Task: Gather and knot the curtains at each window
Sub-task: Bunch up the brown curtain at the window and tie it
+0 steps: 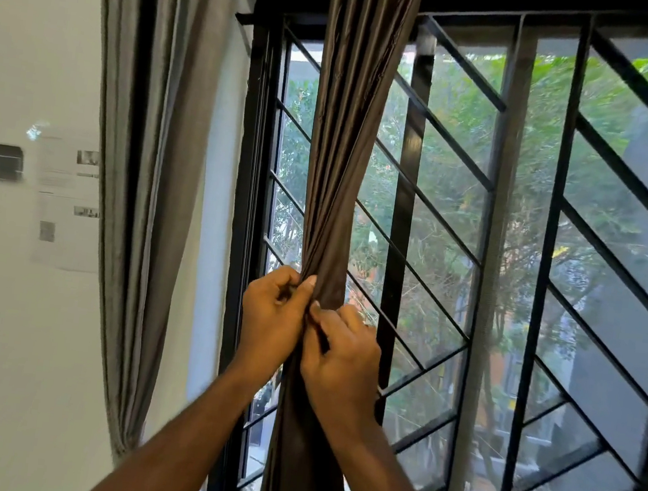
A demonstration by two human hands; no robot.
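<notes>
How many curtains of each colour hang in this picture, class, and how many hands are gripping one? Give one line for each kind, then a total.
Brown curtain, gathered and twisted: 1
Grey curtain, hanging loose at the wall: 1
Hands gripping the brown curtain: 2, the left hand and the right hand
Total: 4

Your brown satin curtain [347, 135] runs off top and bottom edges; white wall papers [67, 200] too blurred to read.
</notes>
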